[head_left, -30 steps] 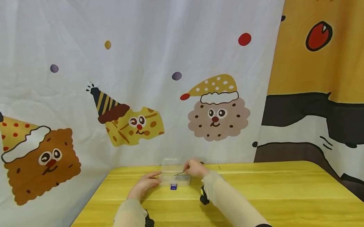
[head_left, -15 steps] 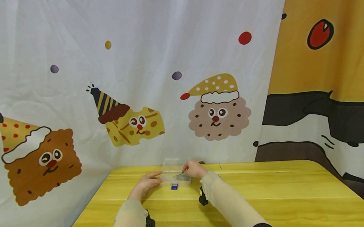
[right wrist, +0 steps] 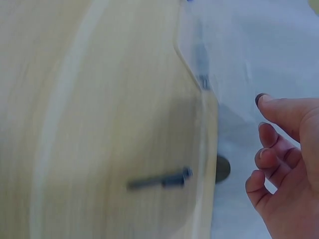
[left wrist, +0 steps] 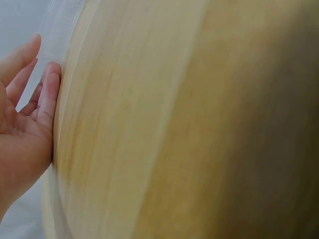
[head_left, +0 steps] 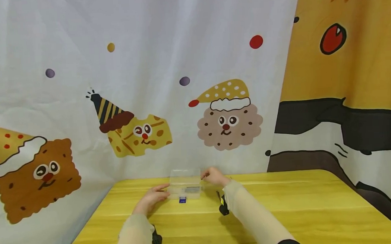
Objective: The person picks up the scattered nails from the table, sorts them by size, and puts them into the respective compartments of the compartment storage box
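I note the clear box (head_left: 194, 195) between both hands, long axis left to right. Its raised lid (head_left: 184, 176) lies just left of the nearer right hand (head_left: 216, 176): fingers curled, pinch uncertain. Left hand (head_left: 150, 200): fingers extended at the box's end. The right wrist view better shows a slim dark rod (right wrist: 162, 180) on the table (right wrist: 94, 124).

Soft, even light fills my head view. My left wrist view bows the edge of the worktop (left wrist: 119, 124), with a blurred dark shadow (left wrist: 286, 129) at three o'clock. My right wrist view looks hazy: the clear box (right wrist: 212, 45) towards one o'clock washes pale; the pen-like object (right wrist: 162, 180) at six is smeared.
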A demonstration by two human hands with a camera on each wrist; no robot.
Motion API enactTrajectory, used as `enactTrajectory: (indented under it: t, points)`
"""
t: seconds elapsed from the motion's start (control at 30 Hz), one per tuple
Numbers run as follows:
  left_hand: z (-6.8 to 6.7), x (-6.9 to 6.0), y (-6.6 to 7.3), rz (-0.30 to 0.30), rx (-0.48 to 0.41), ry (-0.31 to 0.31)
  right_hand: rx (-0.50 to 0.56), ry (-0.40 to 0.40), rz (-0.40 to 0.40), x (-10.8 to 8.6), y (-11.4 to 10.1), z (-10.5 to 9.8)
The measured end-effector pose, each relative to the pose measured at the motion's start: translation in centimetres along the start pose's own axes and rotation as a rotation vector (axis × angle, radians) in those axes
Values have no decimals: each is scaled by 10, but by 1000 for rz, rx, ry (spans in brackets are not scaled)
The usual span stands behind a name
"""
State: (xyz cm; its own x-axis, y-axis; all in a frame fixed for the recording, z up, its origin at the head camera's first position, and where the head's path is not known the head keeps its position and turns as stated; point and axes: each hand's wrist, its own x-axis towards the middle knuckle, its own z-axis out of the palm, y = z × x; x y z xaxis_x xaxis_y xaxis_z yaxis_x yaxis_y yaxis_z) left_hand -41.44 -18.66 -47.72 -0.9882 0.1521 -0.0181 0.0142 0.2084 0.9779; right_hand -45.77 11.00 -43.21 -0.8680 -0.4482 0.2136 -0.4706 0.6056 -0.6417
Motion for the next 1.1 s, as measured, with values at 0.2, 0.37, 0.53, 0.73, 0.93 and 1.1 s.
enactTrajectory:
  t: [0.2,0.37,0.53,0.73,0.93,1.1]
  points:
    - [0,0,1,-1,3,7,66,27,43,-17,11,-18]
    - [0,-1,3,-5,3,3,118,35,74,-30,27,-23]
    - [-1,2,0,-5,-4,-2,174,40,52,-45,37,-28]
    - [-2,3,-2,-14,-16,18,192,-11,33,-56,45,-27]
    - [-2,0,0,-18,-19,19,247,-46,50,-59,51,-21]
    - [0,-2,5,-18,-30,4,205,-74,13,-61,52,-18]
